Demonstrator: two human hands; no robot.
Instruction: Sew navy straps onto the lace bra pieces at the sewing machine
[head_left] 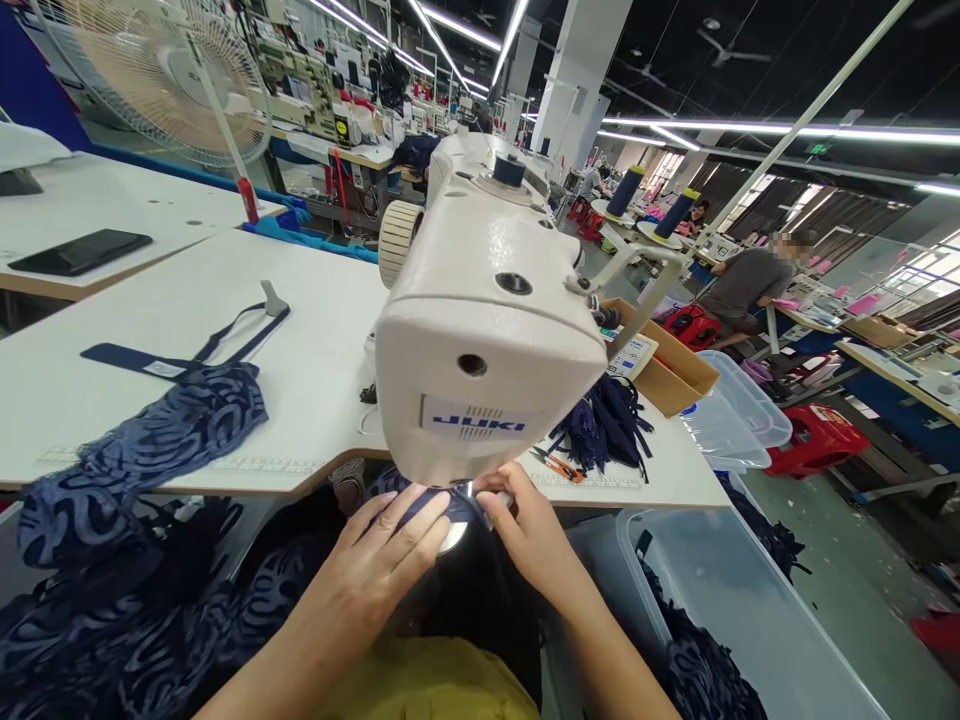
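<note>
A white JUKI sewing machine stands before me, its head hiding most of the needle area. Below it, my left hand lies with fingers stretched over navy fabric, pressing it near the machine bed. Its thumb is hidden. On the other side of the needle area my right hand is closed, thumb and fingers pinching a thin navy strap that curves down toward my lap. To the left, a navy patterned bra with a strap loop lies on the table and hangs over its front edge.
Orange-handled thread snips and a bundle of navy straps lie right of the machine. A cardboard box stands behind them. A clear plastic bin holds navy pieces. A phone and a fan are at left.
</note>
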